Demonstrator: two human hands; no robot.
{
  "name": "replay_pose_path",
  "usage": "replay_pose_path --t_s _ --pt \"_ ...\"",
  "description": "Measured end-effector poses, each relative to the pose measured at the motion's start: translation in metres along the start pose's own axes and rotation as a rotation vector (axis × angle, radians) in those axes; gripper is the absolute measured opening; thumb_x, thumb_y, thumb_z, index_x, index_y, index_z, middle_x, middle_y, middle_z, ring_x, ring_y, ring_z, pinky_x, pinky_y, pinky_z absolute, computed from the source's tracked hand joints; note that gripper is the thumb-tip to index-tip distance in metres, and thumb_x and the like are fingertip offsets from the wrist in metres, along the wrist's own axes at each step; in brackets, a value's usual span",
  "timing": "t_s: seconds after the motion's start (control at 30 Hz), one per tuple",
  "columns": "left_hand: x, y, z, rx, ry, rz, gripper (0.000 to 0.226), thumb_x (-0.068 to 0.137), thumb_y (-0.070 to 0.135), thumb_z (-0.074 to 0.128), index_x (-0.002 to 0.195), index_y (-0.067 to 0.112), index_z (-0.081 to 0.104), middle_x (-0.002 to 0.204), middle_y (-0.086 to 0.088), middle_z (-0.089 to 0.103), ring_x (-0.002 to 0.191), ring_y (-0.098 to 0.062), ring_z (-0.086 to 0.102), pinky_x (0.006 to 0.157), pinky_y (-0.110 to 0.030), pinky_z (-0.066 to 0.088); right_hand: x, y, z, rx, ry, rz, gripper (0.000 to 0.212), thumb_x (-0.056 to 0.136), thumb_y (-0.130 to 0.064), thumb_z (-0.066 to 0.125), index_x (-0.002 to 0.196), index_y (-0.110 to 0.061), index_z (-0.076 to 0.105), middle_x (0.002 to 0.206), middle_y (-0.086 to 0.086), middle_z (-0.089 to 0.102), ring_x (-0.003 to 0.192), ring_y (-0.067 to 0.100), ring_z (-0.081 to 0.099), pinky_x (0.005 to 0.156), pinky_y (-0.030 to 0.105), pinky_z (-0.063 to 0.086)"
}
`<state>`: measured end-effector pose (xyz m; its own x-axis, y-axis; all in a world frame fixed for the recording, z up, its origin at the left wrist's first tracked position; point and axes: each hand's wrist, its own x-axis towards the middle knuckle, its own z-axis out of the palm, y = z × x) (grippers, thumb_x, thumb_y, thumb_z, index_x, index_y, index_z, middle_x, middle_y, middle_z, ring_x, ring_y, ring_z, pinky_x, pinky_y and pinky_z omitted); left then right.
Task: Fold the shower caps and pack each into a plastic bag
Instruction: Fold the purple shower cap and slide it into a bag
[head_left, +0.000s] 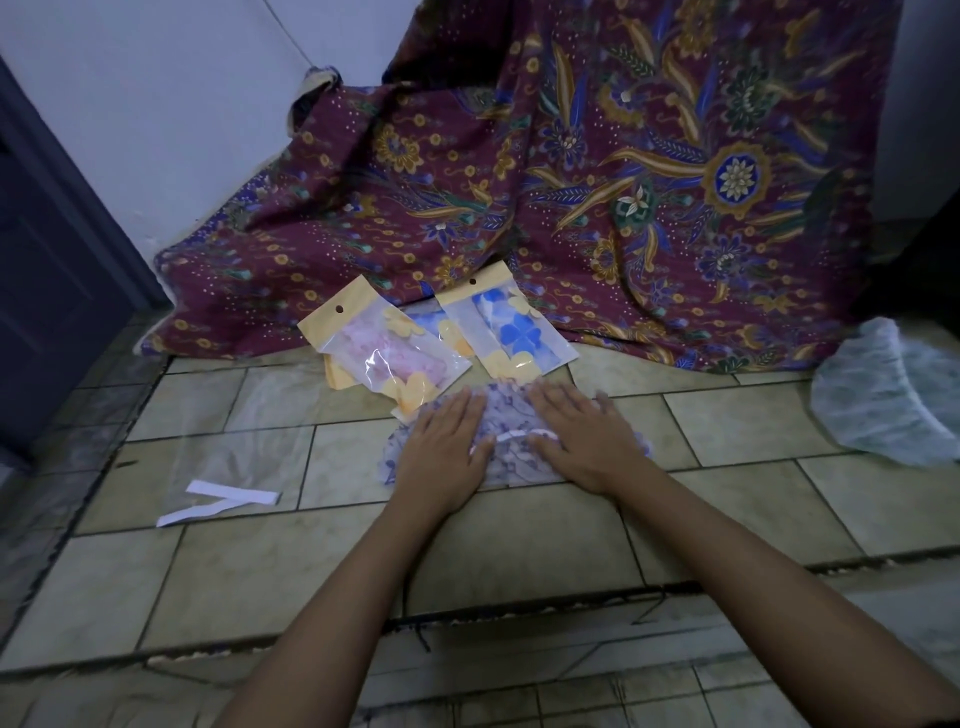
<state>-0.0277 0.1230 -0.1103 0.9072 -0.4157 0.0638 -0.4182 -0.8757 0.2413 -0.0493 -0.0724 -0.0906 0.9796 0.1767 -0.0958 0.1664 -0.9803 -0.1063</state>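
A shower cap (511, 449) with a purple-blue flower print lies flat on the tiled floor in the middle of the view. My left hand (445, 448) presses on its left side with straight fingers. My right hand (582, 436) presses flat on its right side. An empty clear plastic bag (244, 447) with a white strip lies on the floor to the left. Just behind the cap lie a packed bag with a pink cap (387, 353) and a packed bag with a blue cap (511, 325). A pale loose shower cap (883, 395) sits at the far right.
A maroon patterned cloth (571, 182) hangs down the wall behind the packed bags and spreads onto the floor. A dark door (47, 291) stands at the left. A step edge (519, 608) crosses the floor below my forearms.
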Motion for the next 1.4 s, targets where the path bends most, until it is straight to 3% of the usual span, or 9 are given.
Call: replay_pose_path --t_s 0.27,0.43,0.57,0.67,0.8,0.9,1.0,1.17,1.4 --pt "-0.007 0.009 -0.006 0.05 -0.043 -0.052 0.094 0.064 0.065 -0.011 0.149 0.027 0.002 0.158 -0.001 0.005 0.145 -0.014 0.003 0.115 -0.033 0.001 -0.016 0.036 -0.005 0.021 -0.076 0.202 0.057 0.093 -0.062 0.01 0.144 -0.045 -0.006 0.156 -0.011 -0.011 0.144 0.019 -0.015 0.112 0.053 -0.009" --pt "-0.021 0.029 -0.014 0.257 -0.073 -0.138 0.076 0.09 0.064 0.014 0.148 0.016 0.01 0.145 -0.012 0.027 0.129 -0.028 0.028 0.103 -0.038 0.023 -0.027 0.038 -0.005 -0.051 0.365 0.354 0.065 0.085 -0.051 0.019 0.147 -0.032 0.017 0.155 0.015 0.014 0.14 0.044 0.012 0.106 0.065 0.014" --pt "-0.021 0.047 -0.022 0.226 -0.101 -0.18 0.08 0.087 0.059 -0.003 0.142 0.008 0.025 0.134 -0.017 0.037 0.121 -0.029 0.036 0.093 -0.036 0.036 -0.05 0.002 0.001 -0.029 0.702 0.048 0.045 0.081 -0.028 0.039 0.125 -0.019 0.042 0.119 0.023 0.058 0.113 0.032 0.044 0.087 0.053 0.048" --pt "-0.021 0.06 -0.025 -0.011 -0.23 -0.195 0.057 0.099 0.04 0.026 0.141 0.002 0.022 0.142 -0.021 0.022 0.127 -0.031 0.032 0.098 -0.038 0.035 -0.067 -0.022 0.012 -0.05 0.574 -0.251 0.037 0.082 -0.034 0.043 0.116 -0.022 0.051 0.099 0.008 0.064 0.09 0.02 0.054 0.074 0.033 0.047" --pt "-0.028 0.06 -0.032 0.037 -0.118 0.003 0.048 0.096 0.038 0.038 0.133 0.006 0.037 0.141 -0.02 0.027 0.125 -0.031 0.036 0.098 -0.034 0.035 -0.069 -0.001 0.01 0.034 0.363 -0.228 0.036 0.081 -0.042 0.044 0.104 -0.023 0.064 0.093 -0.001 0.064 0.085 0.016 0.063 0.079 0.028 0.043" --pt "-0.027 0.048 -0.037 0.142 0.158 0.485 0.035 0.086 0.037 0.046 0.107 0.013 0.062 0.128 -0.016 0.053 0.114 -0.029 0.054 0.097 -0.04 0.042 -0.068 0.017 0.004 0.065 0.232 -0.24 0.039 0.085 -0.044 0.041 0.111 -0.023 0.063 0.105 -0.003 0.064 0.098 0.013 0.06 0.086 0.028 0.04" --pt "-0.021 0.031 -0.032 0.14 0.058 0.891 0.041 0.082 0.048 0.047 0.104 0.018 0.063 0.116 -0.007 0.063 0.101 -0.021 0.062 0.092 -0.034 0.047 -0.068 0.021 0.001 0.022 0.261 -0.283 0.036 0.086 -0.042 0.043 0.11 -0.021 0.059 0.106 0.0 0.065 0.099 0.016 0.06 0.092 0.026 0.034" --pt "-0.026 0.02 -0.029 0.12 0.057 0.906 0.034 0.083 0.045 0.051 0.085 0.014 0.065 0.086 -0.003 0.067 0.075 -0.019 0.064 0.05 -0.023 0.05 -0.095 0.015 0.007 0.104 0.414 -0.423 0.04 0.089 -0.055 0.046 0.097 -0.018 0.06 0.091 0.005 0.061 0.089 0.017 0.05 0.078 0.028 0.035" --pt "-0.036 0.022 -0.013 -0.037 0.203 0.819 0.029 0.088 0.034 0.053 0.07 0.013 0.062 0.077 -0.001 0.06 0.069 -0.013 0.055 0.044 -0.023 0.043 -0.104 0.016 0.021 0.128 0.455 -0.415 0.035 0.092 -0.04 0.046 0.096 -0.013 0.068 0.093 0.002 0.067 0.082 0.015 0.057 0.077 0.021 0.038"
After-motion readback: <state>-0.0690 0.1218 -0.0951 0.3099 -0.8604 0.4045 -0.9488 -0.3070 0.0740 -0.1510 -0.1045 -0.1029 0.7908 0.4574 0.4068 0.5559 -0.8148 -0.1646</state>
